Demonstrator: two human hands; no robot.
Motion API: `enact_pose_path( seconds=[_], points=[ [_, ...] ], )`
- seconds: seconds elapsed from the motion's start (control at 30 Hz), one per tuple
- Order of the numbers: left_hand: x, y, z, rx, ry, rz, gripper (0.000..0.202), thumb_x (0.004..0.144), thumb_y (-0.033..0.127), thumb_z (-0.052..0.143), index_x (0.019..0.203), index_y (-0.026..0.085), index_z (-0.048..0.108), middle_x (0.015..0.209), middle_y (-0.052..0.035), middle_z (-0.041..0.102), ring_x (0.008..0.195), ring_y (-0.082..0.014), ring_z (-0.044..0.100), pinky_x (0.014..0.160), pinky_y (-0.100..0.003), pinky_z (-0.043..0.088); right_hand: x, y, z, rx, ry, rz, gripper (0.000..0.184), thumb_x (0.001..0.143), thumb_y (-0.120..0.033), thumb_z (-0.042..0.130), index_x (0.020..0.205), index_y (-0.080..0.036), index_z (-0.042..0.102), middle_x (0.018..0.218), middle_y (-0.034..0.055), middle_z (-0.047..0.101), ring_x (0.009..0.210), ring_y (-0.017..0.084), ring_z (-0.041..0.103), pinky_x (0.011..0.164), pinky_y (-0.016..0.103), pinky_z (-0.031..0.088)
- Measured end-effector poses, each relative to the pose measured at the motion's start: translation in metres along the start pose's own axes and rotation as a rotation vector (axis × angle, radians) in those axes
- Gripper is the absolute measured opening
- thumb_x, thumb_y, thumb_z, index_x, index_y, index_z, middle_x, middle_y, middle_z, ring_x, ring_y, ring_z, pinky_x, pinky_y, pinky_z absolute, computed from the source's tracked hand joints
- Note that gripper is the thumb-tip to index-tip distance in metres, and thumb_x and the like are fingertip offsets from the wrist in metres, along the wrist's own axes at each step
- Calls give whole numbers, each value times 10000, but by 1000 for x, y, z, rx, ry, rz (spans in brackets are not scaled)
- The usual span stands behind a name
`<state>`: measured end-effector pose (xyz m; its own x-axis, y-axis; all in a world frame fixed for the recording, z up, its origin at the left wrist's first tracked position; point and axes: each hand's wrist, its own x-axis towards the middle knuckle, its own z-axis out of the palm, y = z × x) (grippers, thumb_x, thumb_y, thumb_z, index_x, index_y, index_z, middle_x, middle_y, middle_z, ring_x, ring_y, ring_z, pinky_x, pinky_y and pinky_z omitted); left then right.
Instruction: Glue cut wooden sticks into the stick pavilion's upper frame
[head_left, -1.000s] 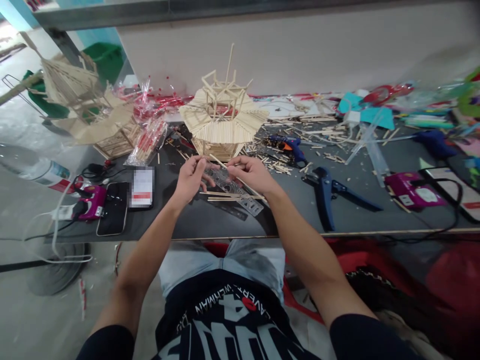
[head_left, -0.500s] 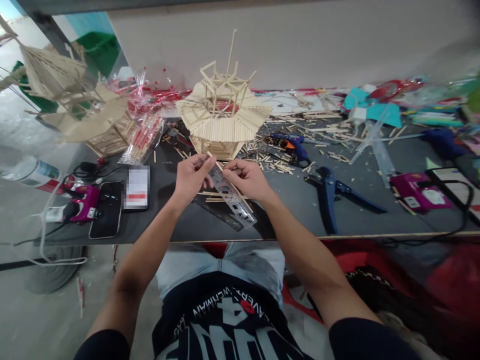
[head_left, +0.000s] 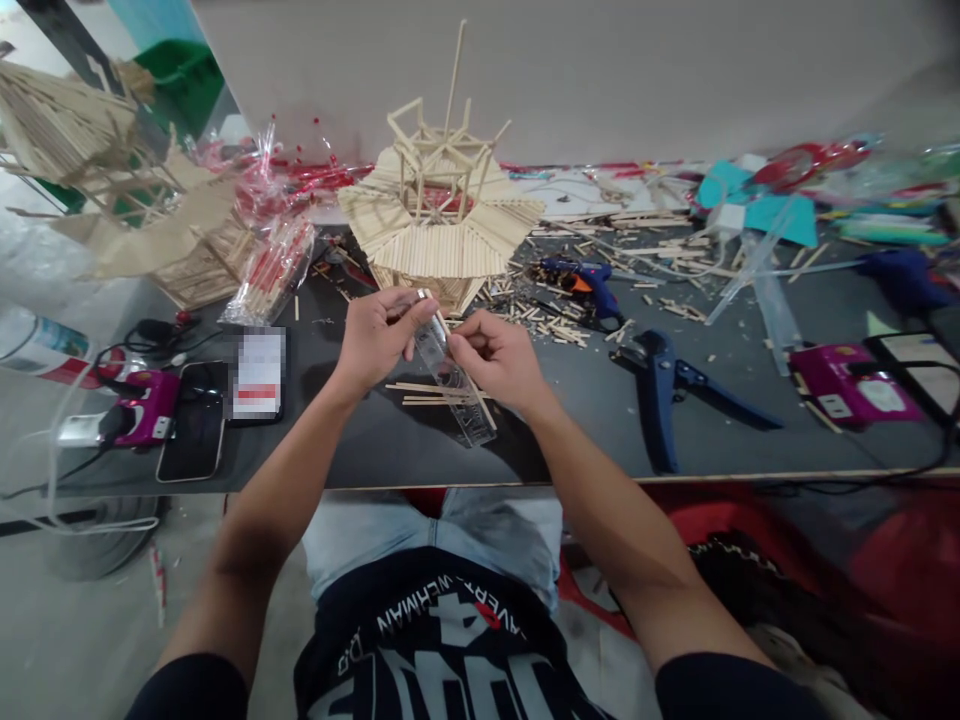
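My left hand (head_left: 375, 342) pinches the upper end of a clear plastic stencil ruler (head_left: 431, 350), thumb on top. My right hand (head_left: 496, 362) has thumb and fingers closed on a thin wooden stick (head_left: 482, 396), which lies along the ruler's right side. The ruler slants down toward the table's front edge. Beneath it, a few loose wooden sticks (head_left: 412, 388) rest on the dark table. Just beyond my hands stands a wooden-stick model (head_left: 442, 250) with a flared roof, an open frame and one tall upright stick.
To the right are a blue cutter (head_left: 656, 400), a blue glue gun (head_left: 589, 285) and scattered stick offcuts (head_left: 555, 325). Two phones (head_left: 193, 430), a purple power adapter (head_left: 150, 405) and bagged sticks (head_left: 270, 270) are on the left. A second stick model (head_left: 172, 230) stands behind them.
The ruler's lower end has swung a little left, and more of the stick shows beside it. Both hands keep their grip. The whole view has shifted slightly.
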<state>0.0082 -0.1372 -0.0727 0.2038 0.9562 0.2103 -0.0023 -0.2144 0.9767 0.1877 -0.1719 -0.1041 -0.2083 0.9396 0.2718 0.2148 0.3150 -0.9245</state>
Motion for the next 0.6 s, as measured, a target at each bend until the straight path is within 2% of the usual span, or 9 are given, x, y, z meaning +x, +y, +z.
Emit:
enact_pose_path(
  seconds=[0.07,0.2,0.33,0.47,0.6],
  points=[
    [-1,0,0,-2,11,-7,304,842,446,757,880,146,736,814,-54,773,350,-19,446,353,-177,356,0,-1,1,-10,12,-3,214,947,-418,564,825,-243,546,664,-9,712,536,131,636,520,269,435],
    [-2,0,-2,1,8,9,403,848,552,737,805,151,712,820,-54,769,365,-28,504,362,-176,382,-1,-3,2,-69,53,-24,209,951,-424,561,851,-241,576,662,-15,701,526,123,598,537,279,437],
    [-1,-2,-4,-2,13,36,417,859,570,722,791,159,705,804,-42,752,376,-40,531,371,-188,406,0,-4,1,-90,78,-74,203,967,-413,559,887,-232,607,682,-13,705,569,126,610,577,280,449],
    [-2,0,-3,-10,35,43,439,841,582,738,757,153,694,681,-6,679,362,-40,517,360,-187,383,-1,-2,0,-178,90,-86,224,977,-427,547,923,-227,629,707,-4,705,596,134,620,605,285,459],
    [-2,2,-4,9,25,35,471,817,615,745,746,153,690,668,-6,661,366,-43,530,352,-185,364,-2,0,1,-226,126,-105,239,983,-440,545,942,-226,645,714,0,700,599,137,616,610,287,463]
  ],
)
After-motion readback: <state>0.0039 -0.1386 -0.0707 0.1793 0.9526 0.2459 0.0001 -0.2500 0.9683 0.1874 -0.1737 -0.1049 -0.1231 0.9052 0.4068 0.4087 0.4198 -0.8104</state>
